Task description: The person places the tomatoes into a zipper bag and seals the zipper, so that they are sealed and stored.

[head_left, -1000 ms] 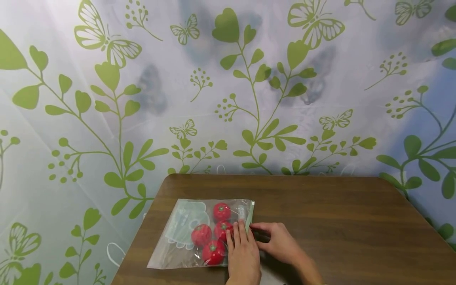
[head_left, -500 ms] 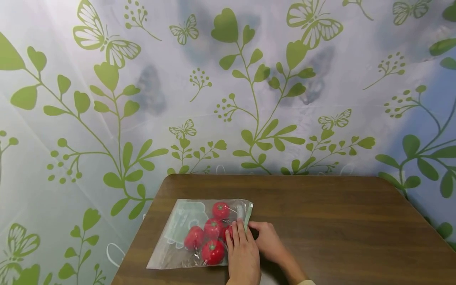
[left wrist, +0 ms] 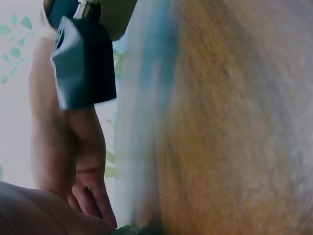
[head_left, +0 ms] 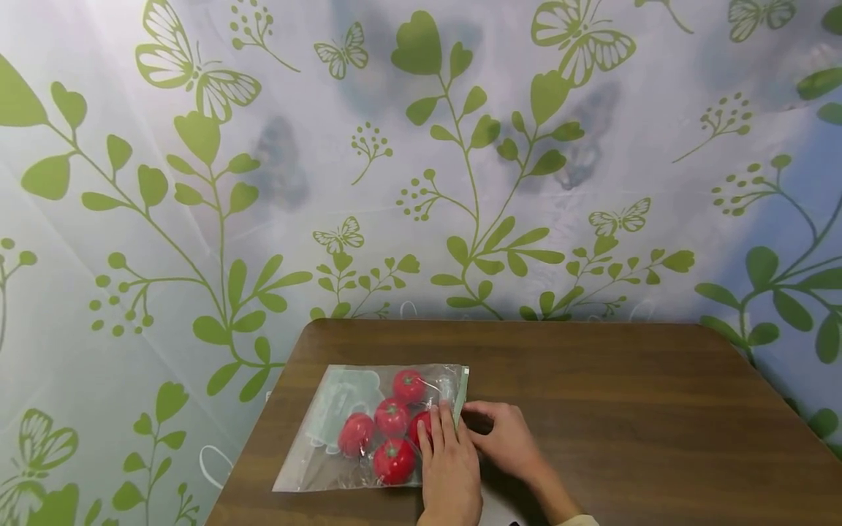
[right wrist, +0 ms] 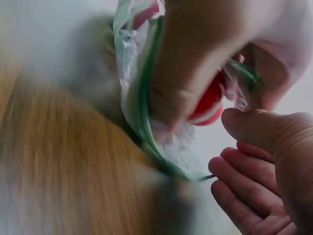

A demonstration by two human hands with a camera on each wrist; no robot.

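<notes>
A clear zip bag [head_left: 309, 467] with a green zip strip lies flat on the table, its mouth to the right. Several red tomatoes [head_left: 393, 462] are inside, one partly under my left fingers. My left hand [head_left: 450, 475] rests over the mouth end with its fingers extended. In the right wrist view, the left thumb [right wrist: 171, 100] sits inside the lower lip of the mouth. My right hand [head_left: 509, 442] is at the zip edge, thumb and fingers apart and no tomato between them. In the left wrist view, my left hand [left wrist: 44, 215] fills the lower left corner.
A brown wood-grain table [head_left: 625, 409] extends to the right and behind the bag. Behind it hangs a pale curtain [head_left: 368, 175] printed with green leaves and butterflies. A white cord loop [head_left: 212, 467] hangs left of the table.
One more tomato has come into the bag beside my left fingers, and others have shifted left. My right hand moved in at the mouth, then drew slightly back. My left hand stayed in place.
</notes>
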